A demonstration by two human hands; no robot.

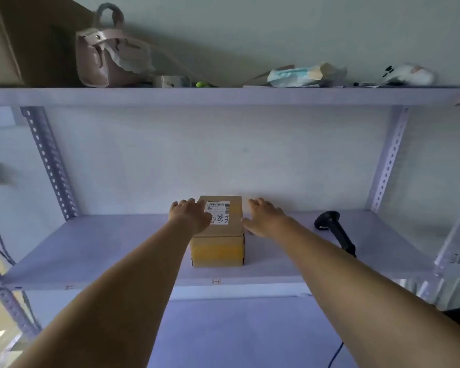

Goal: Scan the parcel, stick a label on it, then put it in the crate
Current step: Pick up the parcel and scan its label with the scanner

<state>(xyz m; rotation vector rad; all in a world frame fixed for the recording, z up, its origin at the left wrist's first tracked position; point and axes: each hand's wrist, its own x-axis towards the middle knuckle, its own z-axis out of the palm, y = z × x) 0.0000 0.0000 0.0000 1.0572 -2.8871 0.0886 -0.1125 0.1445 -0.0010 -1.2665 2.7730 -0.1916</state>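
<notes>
So the parcel (218, 232), a small brown cardboard box, is sitting upright on the middle shelf (96, 251) of a pale metal rack, roughly centered and pushed back near the wall. It's wearing a white printed label (218, 214) on top with a barcode and some handwriting under it. The left hand (190, 216) is lying over the box's top left edge, fingers loosely spread and covering a corner of that label, not really gripping anything. The right hand (263, 216) is hovering just beside the box's right side, fingers open and fanned, thumb close to the top right corner; can't tell if it's actually touching. Further right on the same shelf, a black handheld scanner (335, 232) is lying on its side, well apart from the box. Up on the top shelf (223, 96) a pink handbag (101, 59) is sitting on the left and a crumpled bluish packet (303, 75) toward the right.
</notes>
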